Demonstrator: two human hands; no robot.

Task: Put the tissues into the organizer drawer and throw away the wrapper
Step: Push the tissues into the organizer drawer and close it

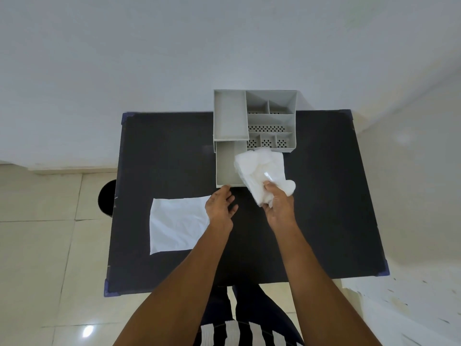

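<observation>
A grey organizer stands at the far middle of the black table. Its drawer is pulled out toward me and looks empty inside. My right hand grips a white bundle of tissues, held partly over the drawer's right edge. A bit of clear plastic shows on the bundle. My left hand is open, its fingertips at the drawer's front left corner. A flat white wrapper lies on the table to the left of my left hand.
A round black bin stands on the tiled floor just past the table's left edge. A white wall rises behind the organizer. My legs show under the near table edge.
</observation>
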